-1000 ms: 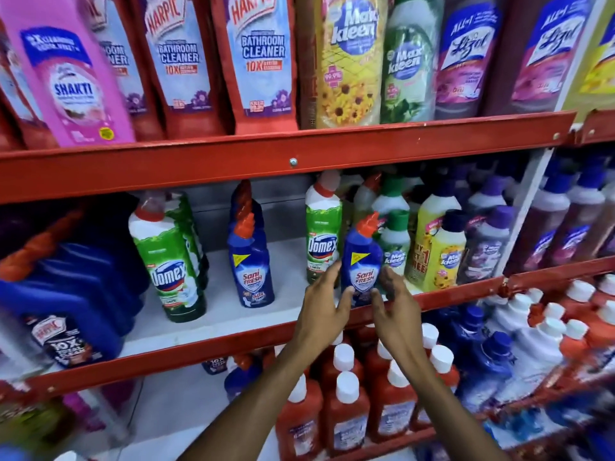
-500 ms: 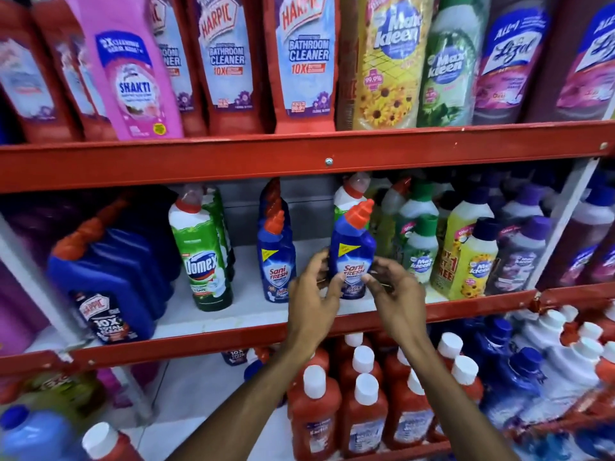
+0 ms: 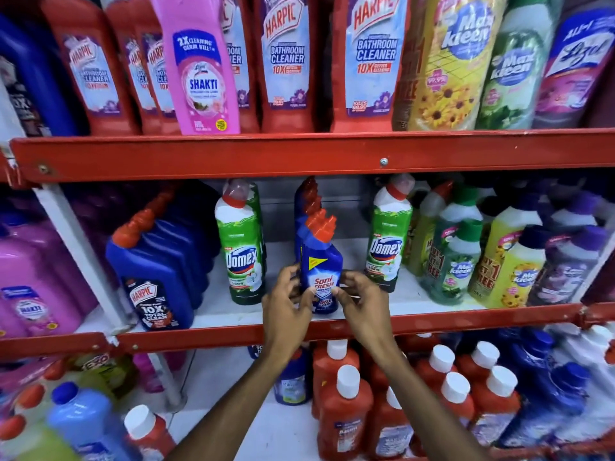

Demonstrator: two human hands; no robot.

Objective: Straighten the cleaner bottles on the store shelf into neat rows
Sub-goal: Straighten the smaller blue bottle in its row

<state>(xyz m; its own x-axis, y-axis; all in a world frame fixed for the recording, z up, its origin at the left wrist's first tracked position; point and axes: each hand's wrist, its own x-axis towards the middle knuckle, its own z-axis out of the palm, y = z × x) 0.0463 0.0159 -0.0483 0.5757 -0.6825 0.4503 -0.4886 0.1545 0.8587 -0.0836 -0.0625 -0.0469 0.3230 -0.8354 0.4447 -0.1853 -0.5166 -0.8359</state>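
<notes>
A blue Sani Fresh bottle with an orange cap stands upright at the front middle of the middle shelf. It sits directly in front of other blue Sani Fresh bottles lined up behind it. My left hand grips its lower left side and my right hand holds its lower right side, thumb on the label. A green Domex bottle stands to its left and another Domex bottle to its right, each with white shelf between.
Blue Harpic bottles fill the shelf's left end, Max Kleen bottles and purple bottles its right. The upper red shelf rail carries tall Harpic, Shakti and Lizol bottles. Orange bottles with white caps stand below my arms.
Both hands have carried the Sani Fresh bottle leftwards, from in front of the right Domex bottle to the front of the Sani Fresh row. The view has shifted with it.
</notes>
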